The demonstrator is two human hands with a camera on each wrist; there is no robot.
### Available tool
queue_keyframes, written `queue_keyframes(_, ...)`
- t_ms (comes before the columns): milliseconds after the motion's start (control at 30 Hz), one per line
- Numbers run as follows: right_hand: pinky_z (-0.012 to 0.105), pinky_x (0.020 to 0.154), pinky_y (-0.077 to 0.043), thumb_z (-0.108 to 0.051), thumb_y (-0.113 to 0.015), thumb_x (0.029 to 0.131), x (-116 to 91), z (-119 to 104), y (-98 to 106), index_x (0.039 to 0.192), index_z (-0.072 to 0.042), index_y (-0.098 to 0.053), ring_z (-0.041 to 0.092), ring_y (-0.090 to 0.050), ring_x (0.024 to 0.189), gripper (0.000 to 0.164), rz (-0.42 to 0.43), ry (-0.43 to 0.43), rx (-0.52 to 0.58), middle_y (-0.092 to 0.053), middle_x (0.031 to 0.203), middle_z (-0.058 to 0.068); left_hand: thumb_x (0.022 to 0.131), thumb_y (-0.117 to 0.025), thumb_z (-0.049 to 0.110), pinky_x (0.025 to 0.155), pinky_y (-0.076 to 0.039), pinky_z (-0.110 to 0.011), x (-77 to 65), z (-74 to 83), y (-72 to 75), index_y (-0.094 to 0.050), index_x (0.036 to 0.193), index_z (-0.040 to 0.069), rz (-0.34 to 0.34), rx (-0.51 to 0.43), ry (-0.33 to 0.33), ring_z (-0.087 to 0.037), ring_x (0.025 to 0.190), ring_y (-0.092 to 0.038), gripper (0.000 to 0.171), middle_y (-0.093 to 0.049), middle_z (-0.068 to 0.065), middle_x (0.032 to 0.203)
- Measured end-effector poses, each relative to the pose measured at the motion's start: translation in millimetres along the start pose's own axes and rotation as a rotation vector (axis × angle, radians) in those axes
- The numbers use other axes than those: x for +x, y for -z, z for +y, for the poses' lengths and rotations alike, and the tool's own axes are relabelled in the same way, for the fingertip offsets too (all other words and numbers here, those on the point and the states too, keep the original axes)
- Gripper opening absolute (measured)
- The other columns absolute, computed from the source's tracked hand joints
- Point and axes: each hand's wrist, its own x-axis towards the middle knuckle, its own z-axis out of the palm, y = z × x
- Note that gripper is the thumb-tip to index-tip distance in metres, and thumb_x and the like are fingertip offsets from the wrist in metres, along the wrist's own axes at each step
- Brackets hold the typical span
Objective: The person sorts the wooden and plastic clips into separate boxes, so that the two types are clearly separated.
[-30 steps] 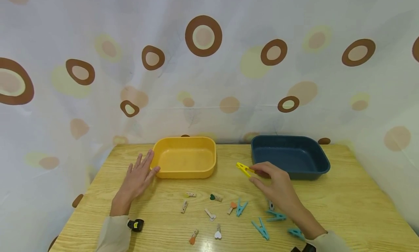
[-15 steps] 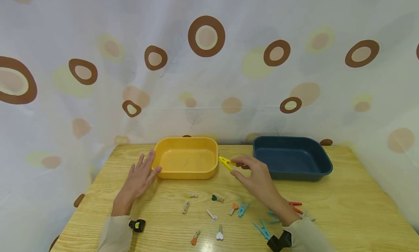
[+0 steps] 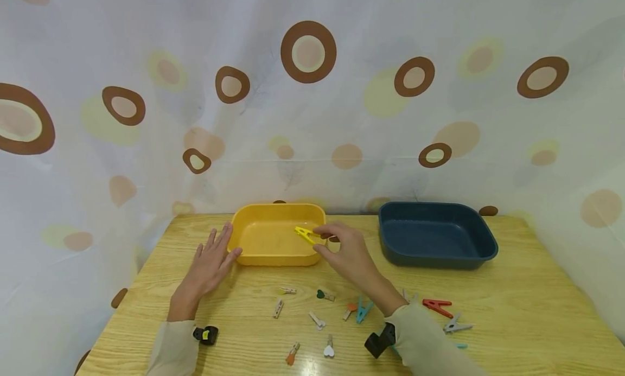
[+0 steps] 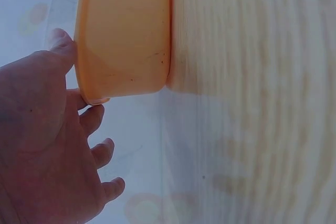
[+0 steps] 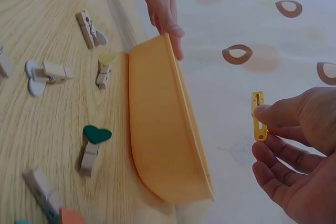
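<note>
Yellow peg (image 3: 305, 234): held up over the right part of the yellow tray (image 3: 278, 260), apart from it and above its rim, as the right wrist view shows.
Right hand (image 3: 348, 252): pinches the peg between thumb and a finger at the spread ends; the other fingers hold nothing.
Long axis: runs leftward from the right fingertips and slightly away from the person, the narrow end over the tray's floor.
Nearer hand: the right, at the tray's right side; the left lies well apart from the peg, across the tray.
Left hand (image 3: 207, 267): fingers spread and loose, touching the tray's left end, thumb by its near corner.
Blue tray (image 3: 437, 261): right of the yellow tray, a gap between.
Worktop (image 3: 532, 294): wooden pegs (image 3: 278, 308) lie scattered before the yellow tray, a teal peg (image 3: 363, 312) beside them; a red peg (image 3: 438, 306) and a grey peg (image 3: 456, 326) lie right of the right forearm.
</note>
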Motion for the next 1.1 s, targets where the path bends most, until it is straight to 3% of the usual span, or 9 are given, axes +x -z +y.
queue_keyframes(400,0.046,0.088,-0.058,-0.002,-0.082,0.086,27.0,-12.7,-40.7,0.114,0.001,-0.075,0.03,-0.069,0.097,0.029,-0.031,0.018,0.042,-0.073,0.109,0.014,0.112,-0.035,0.044,0.115,-0.005,-0.074,2.2,-3.2,0.9,-0.009,0.165,0.005,-0.003,-0.009,-0.006,-0.046,0.155,-0.005,0.071,-0.01,-0.015,0.171)
queue_keyframes(600,0.047,0.09,-0.057,-0.002,-0.081,0.087,37.2,-7.7,-62.5,0.114,0.002,-0.074,0.032,-0.069,0.098,0.028,-0.058,-0.024,0.079,-0.072,0.109,0.015,0.112,-0.035,0.045,0.116,-0.005,-0.073,4.8,-2.9,-1.4,-0.008,0.165,0.005,0.0,-0.01,-0.003,-0.045,0.155,-0.004,0.072,-0.01,-0.014,0.171)
queue_keyframes(1100,0.039,0.092,-0.055,-0.008,-0.08,0.09,62.7,-4.6,-106.0,0.116,-0.003,-0.075,0.023,-0.068,0.099,0.027,-0.191,-0.129,-0.034,-0.073,0.109,0.009,0.111,-0.036,0.046,0.116,-0.006,-0.073,3.1,-4.2,-2.6,-0.009,0.165,0.005,0.004,-0.007,0.019,-0.044,0.155,-0.005,0.073,-0.012,-0.014,0.17)
